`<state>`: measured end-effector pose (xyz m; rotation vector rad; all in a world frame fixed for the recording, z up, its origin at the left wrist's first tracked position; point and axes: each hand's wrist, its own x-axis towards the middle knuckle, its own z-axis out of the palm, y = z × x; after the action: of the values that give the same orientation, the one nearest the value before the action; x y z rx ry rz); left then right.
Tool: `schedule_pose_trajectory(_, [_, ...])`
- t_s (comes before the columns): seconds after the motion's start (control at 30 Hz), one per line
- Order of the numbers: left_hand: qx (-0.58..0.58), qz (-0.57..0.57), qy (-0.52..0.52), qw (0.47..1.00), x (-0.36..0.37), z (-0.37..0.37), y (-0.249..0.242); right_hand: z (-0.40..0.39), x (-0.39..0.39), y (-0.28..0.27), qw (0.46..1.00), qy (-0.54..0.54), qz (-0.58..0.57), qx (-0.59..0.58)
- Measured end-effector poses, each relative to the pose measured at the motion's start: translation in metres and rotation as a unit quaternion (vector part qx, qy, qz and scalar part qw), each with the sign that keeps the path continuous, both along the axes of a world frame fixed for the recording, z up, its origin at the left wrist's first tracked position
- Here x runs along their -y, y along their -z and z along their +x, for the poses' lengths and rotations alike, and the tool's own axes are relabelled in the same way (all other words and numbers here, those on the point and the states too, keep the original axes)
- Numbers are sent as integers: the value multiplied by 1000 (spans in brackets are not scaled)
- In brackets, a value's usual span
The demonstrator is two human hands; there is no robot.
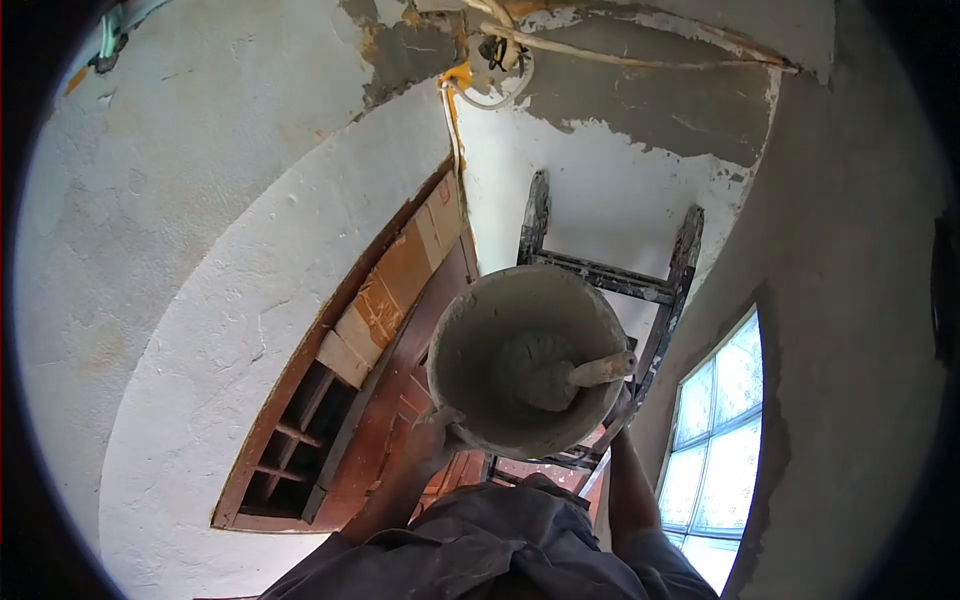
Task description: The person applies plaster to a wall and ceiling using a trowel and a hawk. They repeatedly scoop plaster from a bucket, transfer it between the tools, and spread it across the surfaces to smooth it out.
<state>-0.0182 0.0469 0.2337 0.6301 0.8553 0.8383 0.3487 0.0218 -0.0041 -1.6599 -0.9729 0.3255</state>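
Note:
A mortar-coated bucket [470,310] is in front of my chest, its open mouth facing me. Inside it lies a trowel whose worn handle [603,369] leans over the right rim; grey mortar [535,365] at the bottom covers its blade. My left hand [437,435] is closed on the bucket's lower left edge, with the thumb over the rim. On the other side my right hand [622,405] holds the bucket low near the trowel handle, its fingers mostly hidden behind the bucket. A dark, plaster-spattered ladder [605,277] stands just beyond the bucket.
Left is a wooden door frame [290,410] with cardboard [385,290] across its upper panes. Glass blocks [715,430] form a window at right. Cables [620,60] hang overhead beside patches of bare grey plaster [650,110]. Walls close in on both sides.

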Motion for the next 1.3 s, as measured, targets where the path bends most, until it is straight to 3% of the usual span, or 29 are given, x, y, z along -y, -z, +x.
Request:
schedule_pose_trajectory(0.1, [30, -6, 16, 999, -4, 4, -1, -16, 41, -1, 991, 56, 79, -95])
schedule_pose_trajectory(0.23, [42, -15, 52, 998, -17, 26, -3, -42, 110, -88, 975, 167, 125, -81])
schedule_pose_trajectory(0.33, [40, -3, 99, 994, -39, 49, 26, -40, 143, -125, 987, 159, -20, -7])
schedule_pose_trajectory(0.37, [34, 0, 117, 993, -44, 57, 39, -39, 148, -124, 985, 158, -37, -60])
schedule_pose_trajectory(0.43, [-25, 22, 67, 997, -48, 86, 45, -38, 149, -127, 987, 160, 1, 22])
schedule_pose_trajectory(0.5, [-36, 55, 39, 997, -71, 103, 97, -34, 162, -112, 986, 162, -12, 40])
schedule_pose_trajectory(0.6, [-4, 21, 62, 998, -67, 98, 45, -41, 175, -124, 983, 178, -13, 43])
schedule_pose_trajectory(0.67, [44, 79, 59, 994, -88, 94, 80, -38, 180, -108, 980, 191, 14, 61])
schedule_pose_trajectory(0.7, [10, 78, 62, 995, -90, 89, 84, -47, 184, -130, 977, 200, -69, 28])
schedule_pose_trajectory(0.73, [-24, 80, 65, 994, -94, 85, 84, -47, 187, -135, 975, 204, -73, 43])
schedule_pose_trajectory(0.83, [-49, 79, 96, 991, -93, 80, 71, -45, 187, -155, 973, 212, -48, 80])
schedule_pose_trajectory(0.9, [-62, 74, 104, 990, -86, 77, 59, -21, 193, -144, 950, 202, -75, 226])
schedule_pose_trajectory(0.97, [-92, 74, 93, 989, -82, 77, 49, -14, 181, -169, 945, 188, -106, 246])
schedule_pose_trajectory(1.0, [-91, 80, 96, 988, -81, 76, 47, -15, 167, -199, 956, 178, -126, 195])
schedule_pose_trajectory(1.07, [-92, 84, 100, 987, -79, 75, 46, 8, 148, -206, 940, 155, -146, 266])
schedule_pose_trajectory(1.13, [-105, 74, 78, 989, -79, 75, 44, 19, 122, -240, 964, 88, -205, 141])
schedule_pose_trajectory(1.2, [-114, 57, 58, 990, -72, 70, 49, 32, 97, -249, 968, 62, -220, 101])
schedule_pose_trajectory(1.27, [-116, 42, 34, 992, -62, 52, 60, 40, 75, -255, 958, 48, -248, 135])
schedule_pose_trajectory(1.3, [-180, 102, 75, 976, -54, 35, 74, 46, 65, -255, 952, 41, -260, 154])
